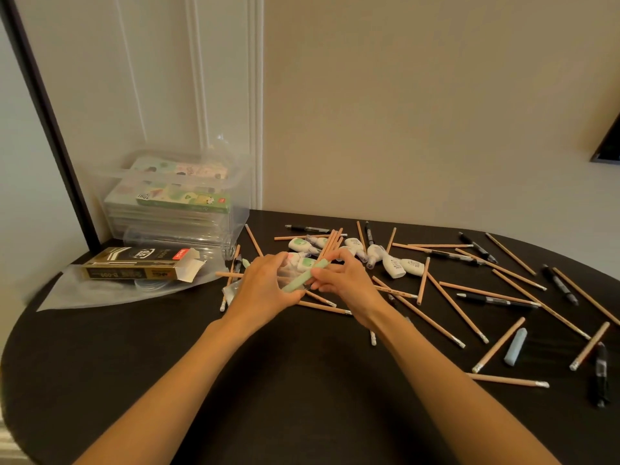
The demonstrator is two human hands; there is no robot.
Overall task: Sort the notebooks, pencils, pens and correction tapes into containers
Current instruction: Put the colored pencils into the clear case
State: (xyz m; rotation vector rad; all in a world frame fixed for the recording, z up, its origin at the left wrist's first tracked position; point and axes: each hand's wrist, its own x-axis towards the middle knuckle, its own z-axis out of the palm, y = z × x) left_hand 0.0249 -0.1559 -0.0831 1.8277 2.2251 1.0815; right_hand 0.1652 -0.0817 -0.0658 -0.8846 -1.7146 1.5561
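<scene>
The left hand [265, 283] and right hand [342, 280] each keep a grip clamped on one green stick [303, 275]; notebooks [183, 198] sit in the clear container [240, 182] at the desk's [302, 397] rear-left corner, while pencils [446, 310], pens [496, 300] and correction tapes [399, 265] lie unsorted.

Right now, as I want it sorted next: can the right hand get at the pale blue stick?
Likely yes, once freed: the right hand pinches the green stick with the left hand, but the pale blue stick lies uncovered to its right.
</scene>
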